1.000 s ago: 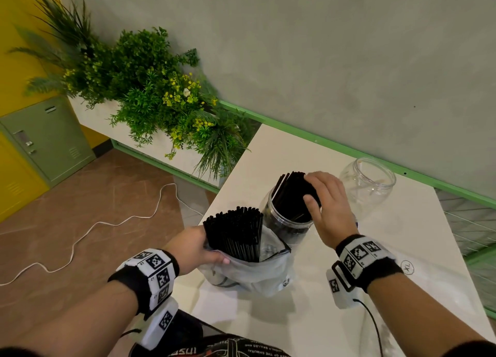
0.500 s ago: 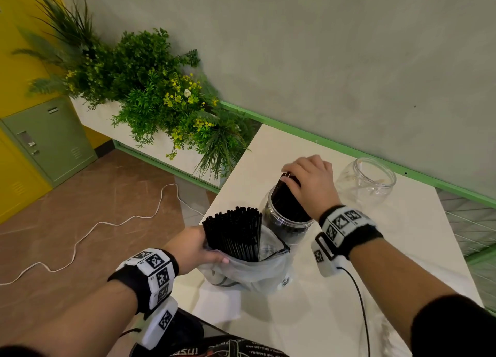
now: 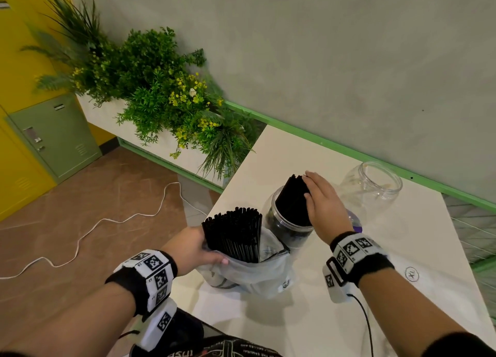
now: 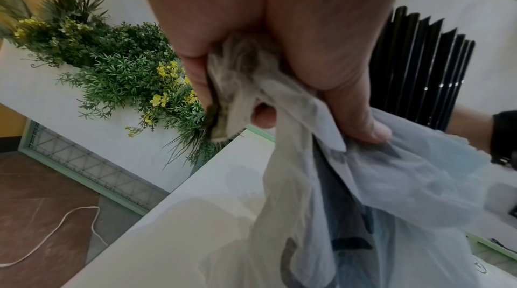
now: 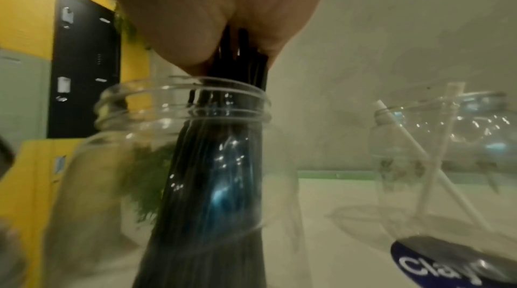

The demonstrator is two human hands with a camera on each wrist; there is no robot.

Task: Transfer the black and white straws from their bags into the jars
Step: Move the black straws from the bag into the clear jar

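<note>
A clear jar (image 3: pixel 284 230) (image 5: pixel 181 116) stands mid-table with a bundle of black straws (image 3: pixel 291 201) (image 5: pixel 218 171) in it, leaning left and sticking out of the mouth. My right hand (image 3: pixel 324 206) (image 5: pixel 218 5) lies against the right side of that bundle's top, fingers fairly straight. My left hand (image 3: pixel 193 249) (image 4: pixel 279 27) grips the bunched edge of a translucent plastic bag (image 3: pixel 255 278) (image 4: pixel 391 182). More black straws (image 3: pixel 233 235) (image 4: pixel 419 60) stand upright in the bag. A second clear jar (image 3: pixel 375 184) (image 5: pixel 447 149) at the back right holds a white straw (image 5: pixel 414 144).
The white table (image 3: pixel 295 316) ends just left of the bag. A blue lid (image 5: pixel 447 259) lies by the second jar. A planter of green plants (image 3: pixel 161 96) stands left of the table, and a white cable (image 3: pixel 107 219) runs over the floor.
My right hand has come off the top of the jar's straw bundle and now lies along its right side. The left hand and the bag have stayed put.
</note>
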